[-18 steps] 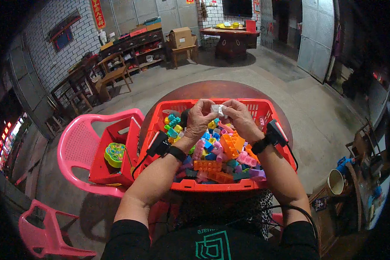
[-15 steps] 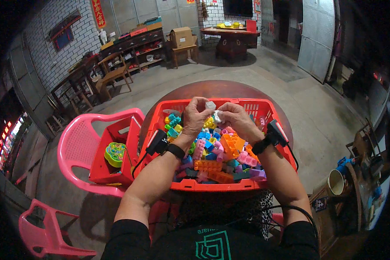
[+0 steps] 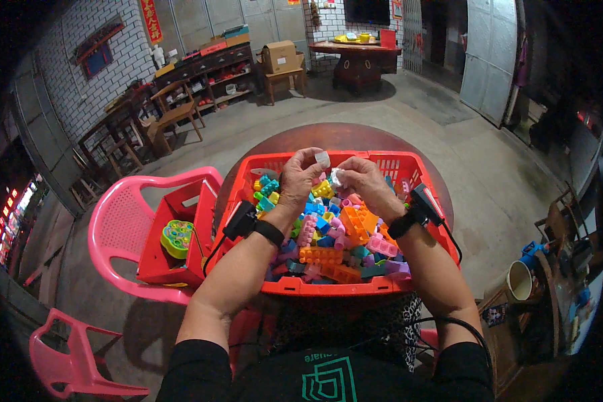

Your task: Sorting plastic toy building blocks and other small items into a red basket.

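A white piece [image 3: 322, 159] tilts upward in the hands [image 3: 299, 177], long axis unclear.

Head cam (L fisheye) looks down & fwd.

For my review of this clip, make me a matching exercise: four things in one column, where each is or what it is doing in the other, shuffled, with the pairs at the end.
Things
1. left hand
2. green toy
3. red basket of blocks
4. cardboard box

Places and states
A. on the round table
B. on a wooden seat towards the back of the room
C. holding a small whitish piece
D. inside the red box on a pink chair

Pairs: 1-C, 2-D, 3-A, 4-B
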Motion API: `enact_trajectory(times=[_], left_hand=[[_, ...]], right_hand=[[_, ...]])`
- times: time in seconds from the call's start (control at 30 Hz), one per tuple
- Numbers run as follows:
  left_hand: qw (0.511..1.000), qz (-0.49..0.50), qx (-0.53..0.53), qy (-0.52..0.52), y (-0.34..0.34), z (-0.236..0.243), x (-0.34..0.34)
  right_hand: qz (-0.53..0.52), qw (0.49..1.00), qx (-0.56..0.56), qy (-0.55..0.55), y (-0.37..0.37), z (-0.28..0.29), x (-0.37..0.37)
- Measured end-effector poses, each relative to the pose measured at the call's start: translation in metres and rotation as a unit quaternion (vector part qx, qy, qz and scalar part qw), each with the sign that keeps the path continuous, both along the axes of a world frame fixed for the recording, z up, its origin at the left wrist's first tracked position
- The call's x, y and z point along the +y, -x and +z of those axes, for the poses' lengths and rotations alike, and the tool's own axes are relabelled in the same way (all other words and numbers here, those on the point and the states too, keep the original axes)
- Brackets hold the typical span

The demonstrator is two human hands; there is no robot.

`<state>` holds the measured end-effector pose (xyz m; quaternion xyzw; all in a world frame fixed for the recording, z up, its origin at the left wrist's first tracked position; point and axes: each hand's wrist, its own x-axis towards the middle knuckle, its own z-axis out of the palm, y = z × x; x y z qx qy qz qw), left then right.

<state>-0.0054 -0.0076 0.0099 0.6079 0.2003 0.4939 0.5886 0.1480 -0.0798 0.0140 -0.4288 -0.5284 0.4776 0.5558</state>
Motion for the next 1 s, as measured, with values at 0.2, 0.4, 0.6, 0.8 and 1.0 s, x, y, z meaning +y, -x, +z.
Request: enact_trajectory(times=[0.2,0.4,0.6,0.8,1.0], left_hand=[[0.992,-0.067,0.035,-0.098,-0.006,-0.001,-0.005],[0.997,-0.067,-0.008,-0.032,0.000,0.003,-0.002],[0.994,-0.076,0.017,-0.070,-0.005,0.000,0.000],[0.984,0.104,0.066,-0.128,0.003,-0.007,0.026],[0.970,0.171,-0.163,0.063,0.044,0.010,0.066]], right_hand=[[-0.087,0.992,0.067,-0.067,-0.008,-0.004,0.009],[-0.027,0.997,0.058,-0.032,-0.001,-0.004,0.007],[-0.063,0.992,0.096,-0.045,-0.011,-0.003,0.007],[-0.078,0.980,-0.177,-0.055,-0.009,-0.007,0.010],[-0.132,0.961,-0.235,-0.062,-0.026,-0.017,0.012]])
